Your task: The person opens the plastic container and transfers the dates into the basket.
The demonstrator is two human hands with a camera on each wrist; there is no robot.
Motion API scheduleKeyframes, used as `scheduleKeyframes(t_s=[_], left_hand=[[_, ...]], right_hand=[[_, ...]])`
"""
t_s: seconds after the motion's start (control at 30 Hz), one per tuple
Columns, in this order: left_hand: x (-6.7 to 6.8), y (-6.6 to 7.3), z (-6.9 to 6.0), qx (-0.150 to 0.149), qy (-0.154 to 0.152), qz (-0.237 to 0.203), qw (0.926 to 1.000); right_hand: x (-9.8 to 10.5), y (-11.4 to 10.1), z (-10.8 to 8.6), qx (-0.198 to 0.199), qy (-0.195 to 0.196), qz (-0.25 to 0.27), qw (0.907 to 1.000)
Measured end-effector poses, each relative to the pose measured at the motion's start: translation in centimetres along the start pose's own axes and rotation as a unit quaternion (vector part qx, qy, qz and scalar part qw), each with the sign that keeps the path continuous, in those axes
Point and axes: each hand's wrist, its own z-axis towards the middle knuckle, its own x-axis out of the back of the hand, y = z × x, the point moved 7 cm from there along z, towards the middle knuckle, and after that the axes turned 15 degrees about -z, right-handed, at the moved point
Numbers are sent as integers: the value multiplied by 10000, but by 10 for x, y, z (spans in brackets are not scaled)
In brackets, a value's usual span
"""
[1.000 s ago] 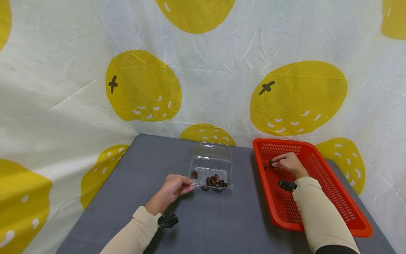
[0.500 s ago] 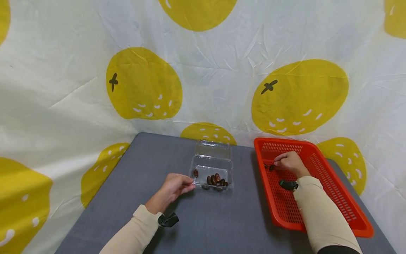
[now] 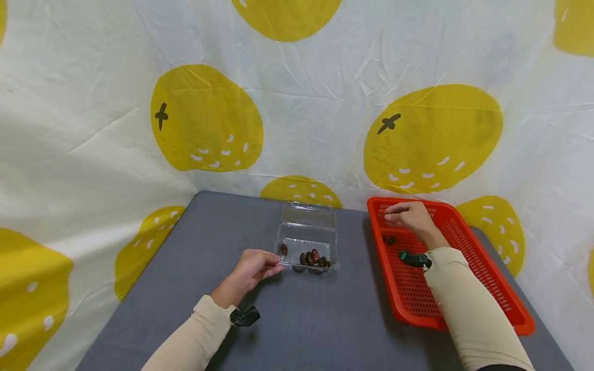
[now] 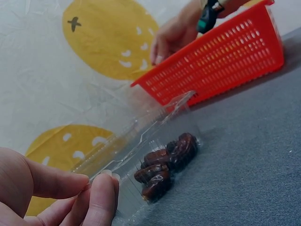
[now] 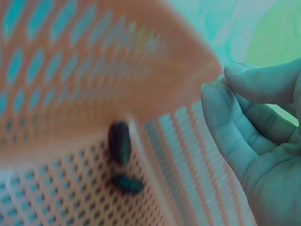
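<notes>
At the near left corner of an open clear plastic clamshell box, my left hand pinches the rim between thumb and fingers. Several brown dates lie in the box, most of them toward its right side, with one date alone at the left. My right hand is raised over the far left part of a red plastic basket. Its fingers are loosely bent, thumb tip close to the index finger, and nothing shows between them. Two dates lie on the basket floor below it.
A grey cloth-covered table carries the box and the basket, with the basket to the right. Behind it hangs a white sheet printed with yellow fruit. The box lid stands folded back at the far side.
My right hand has let go of a date on the basket floor beside another and risen toward the far rim. My left hand keeps its grip on the box.
</notes>
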Motion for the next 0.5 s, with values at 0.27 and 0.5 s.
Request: scheduleKeyframes(t_s=[0.27, 0.5], left_hand=[[-2, 2, 1, -20, 57, -59, 10000], [-1, 2, 0, 7, 69, -67, 10000]], right_hand=[[-9, -43, 5, 151, -214, 614, 9978], [-34, -90, 4, 582, -401, 524, 9961]])
